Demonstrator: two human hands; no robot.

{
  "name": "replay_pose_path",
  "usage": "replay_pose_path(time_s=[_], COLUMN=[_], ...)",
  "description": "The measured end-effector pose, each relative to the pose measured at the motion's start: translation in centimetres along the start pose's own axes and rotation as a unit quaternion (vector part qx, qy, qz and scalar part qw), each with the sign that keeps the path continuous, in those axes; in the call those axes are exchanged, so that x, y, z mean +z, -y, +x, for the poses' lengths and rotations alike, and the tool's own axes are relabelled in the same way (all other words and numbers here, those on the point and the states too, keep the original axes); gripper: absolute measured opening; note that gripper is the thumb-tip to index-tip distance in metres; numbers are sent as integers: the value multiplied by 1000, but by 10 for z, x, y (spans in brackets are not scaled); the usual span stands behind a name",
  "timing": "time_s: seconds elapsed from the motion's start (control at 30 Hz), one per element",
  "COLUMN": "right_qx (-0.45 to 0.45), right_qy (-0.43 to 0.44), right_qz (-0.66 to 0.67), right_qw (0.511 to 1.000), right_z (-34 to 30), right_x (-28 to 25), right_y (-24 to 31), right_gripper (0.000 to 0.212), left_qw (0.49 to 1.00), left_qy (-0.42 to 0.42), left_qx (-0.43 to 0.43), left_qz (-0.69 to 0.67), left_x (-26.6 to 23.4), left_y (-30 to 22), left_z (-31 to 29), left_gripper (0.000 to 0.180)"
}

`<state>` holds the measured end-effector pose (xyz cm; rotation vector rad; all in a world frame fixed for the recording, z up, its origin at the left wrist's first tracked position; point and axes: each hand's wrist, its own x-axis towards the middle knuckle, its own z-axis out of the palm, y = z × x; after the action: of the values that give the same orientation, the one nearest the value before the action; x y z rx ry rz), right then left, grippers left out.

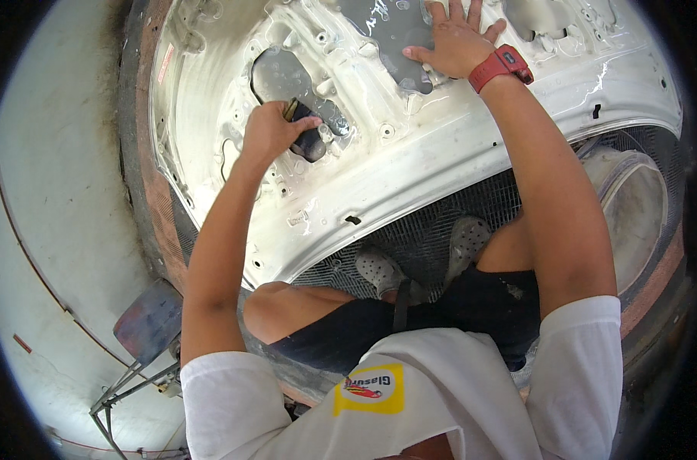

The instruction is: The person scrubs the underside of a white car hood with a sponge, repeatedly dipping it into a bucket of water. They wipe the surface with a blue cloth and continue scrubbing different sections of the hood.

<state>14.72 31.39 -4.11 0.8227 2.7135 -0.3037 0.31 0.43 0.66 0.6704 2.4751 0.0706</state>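
A large white car body panel (371, 165) with wet patches, ribs and cut-out openings lies before me. My left hand (272, 130) is at the edge of an oval opening (281, 73) in its left part. The fingers curl down into this opening and are mostly hidden, while the thumb points right along its edge. A small dark, yellowish-edged thing (291, 110) shows at those fingers; its kind is unclear. My right hand (460, 38) rests with fingers spread on the panel, beside a larger grey opening (391, 34). A red watch (502, 67) is on that wrist.
A pale round tub or bucket (632, 207) stands at the right, beside the panel's near edge. Black ribbed matting (417, 222) lies under my grey clogs (379, 268). At the lower left is a metal frame (134, 391) with a dark pad (147, 322).
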Motion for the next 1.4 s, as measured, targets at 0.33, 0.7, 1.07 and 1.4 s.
replay_pose_path(time_s=[0.33,0.7,1.07,1.4], right_qx=[5,-18,-3,-10], right_qy=[15,-22,11,23], right_qz=[9,48,32,5], right_qw=[1000,998,999,1000], right_z=[-3,-5,-5,-5], right_x=[-10,-4,-13,-12], right_y=[1,1,8,-1], right_gripper=[110,95,99,103], left_qw=[967,933,940,928], left_qy=[118,-329,-51,-56], left_qx=[189,139,335,348], left_qz=[125,31,32,118], left_x=[-9,-10,50,40], left_y=[-6,7,-14,-14], left_z=[0,-18,-66,-53], left_gripper=[43,25,60,71])
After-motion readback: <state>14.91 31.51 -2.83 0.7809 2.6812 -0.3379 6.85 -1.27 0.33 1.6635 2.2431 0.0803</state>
